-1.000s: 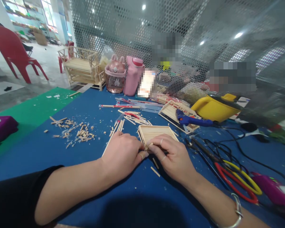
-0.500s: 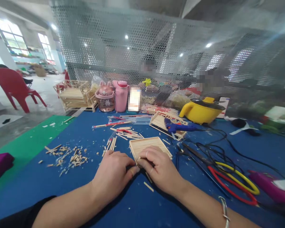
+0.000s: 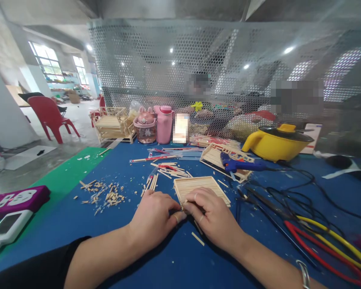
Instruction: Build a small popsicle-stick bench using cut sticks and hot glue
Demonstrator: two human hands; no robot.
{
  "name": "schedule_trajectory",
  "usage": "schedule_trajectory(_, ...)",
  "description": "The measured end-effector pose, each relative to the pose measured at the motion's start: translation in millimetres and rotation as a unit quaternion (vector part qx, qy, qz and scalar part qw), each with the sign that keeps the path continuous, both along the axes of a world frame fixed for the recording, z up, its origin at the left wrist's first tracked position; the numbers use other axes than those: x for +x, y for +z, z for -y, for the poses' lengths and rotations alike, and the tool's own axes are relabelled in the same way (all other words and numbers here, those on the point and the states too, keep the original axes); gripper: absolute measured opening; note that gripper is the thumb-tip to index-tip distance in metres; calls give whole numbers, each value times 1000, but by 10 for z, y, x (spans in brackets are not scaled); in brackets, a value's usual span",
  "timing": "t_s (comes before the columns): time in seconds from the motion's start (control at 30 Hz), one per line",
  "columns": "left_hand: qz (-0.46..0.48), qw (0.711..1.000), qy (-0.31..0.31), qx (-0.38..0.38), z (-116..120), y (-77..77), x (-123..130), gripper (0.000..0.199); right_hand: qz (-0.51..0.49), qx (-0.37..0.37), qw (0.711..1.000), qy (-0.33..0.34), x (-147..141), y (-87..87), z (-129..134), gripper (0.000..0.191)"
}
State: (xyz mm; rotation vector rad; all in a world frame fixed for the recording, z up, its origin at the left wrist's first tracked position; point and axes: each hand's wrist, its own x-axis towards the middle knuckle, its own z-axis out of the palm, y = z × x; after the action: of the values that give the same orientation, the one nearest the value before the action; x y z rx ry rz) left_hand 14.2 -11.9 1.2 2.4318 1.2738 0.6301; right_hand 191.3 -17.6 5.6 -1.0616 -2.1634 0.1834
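A small shallow tray (image 3: 203,182) made of thin wooden sticks lies on the blue tabletop, its raised rim showing along the far and left sides. At its near left corner my left hand (image 3: 156,214) has thumb and forefinger pressed together; what they pinch is hidden. My right hand (image 3: 218,214) lies over the tray's near part, with curled fingers and thumb closed on that same corner. The two hands' fingertips nearly meet there. A loose short stick (image 3: 197,239) lies just below the right hand. Left of the tray are several wooden sticks (image 3: 150,184).
Cut stick bits (image 3: 112,196) lie to the left. A blue glue gun (image 3: 243,163) rests on another stick frame (image 3: 212,156). Red-and-yellow-handled scissors (image 3: 321,245) and black cables lie right. Behind stand a pink flask (image 3: 164,126), a yellow pot (image 3: 273,144) and a perforated screen (image 3: 156,76).
The camera view has turned to the left, so more of the purple case and white device at the left shows. Both hands stay at the tray's corner, nearly unmoved.
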Motion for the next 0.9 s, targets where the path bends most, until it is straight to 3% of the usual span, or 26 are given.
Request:
schedule_trajectory(0.63,11,1000,-9,7,-3,4,1,18,-3,41,999,7,22,-33,22,12)
schedule_trajectory(0.8,13,1000,-8,12,-11,-4,-23,18,-17,80,995,-55,107,23,28,36)
schedule_trajectory(0.9,6,1000,-2,9,-18,7,-32,19,-90,117,980,-133,270,115,-21,30)
